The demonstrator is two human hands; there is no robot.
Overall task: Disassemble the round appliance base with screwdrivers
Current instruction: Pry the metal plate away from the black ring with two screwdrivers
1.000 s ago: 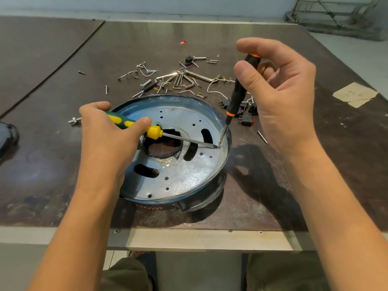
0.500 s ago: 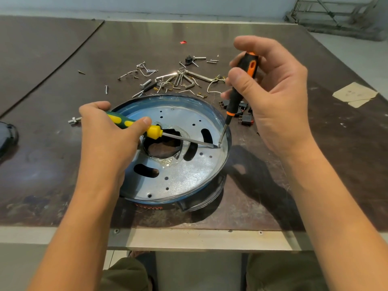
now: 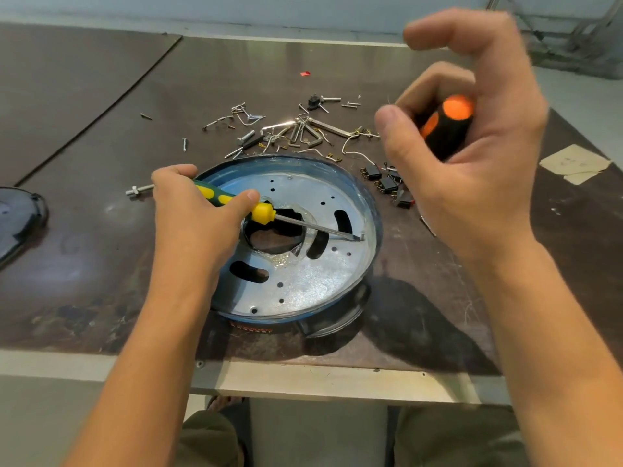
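Moved: your right hand (image 3: 472, 183) has lifted the orange-and-black screwdriver (image 3: 445, 129) off the round base (image 3: 303, 281), up and right; its tip is hidden. Thumb and curled fingers grip the handle, blurred. Unmoved: your left hand (image 3: 192, 224) grips the green-and-yellow screwdriver (image 3: 263, 212), shaft lying across the base's centre hole, tip at its right inner wall. Base: on the table (image 3: 101, 281), near edge, middle. Far of it: loose screws and hex keys (image 3: 296, 129). Right: small black switches (image 3: 384, 183). Far left edge: a dark lid (image 3: 17, 214).
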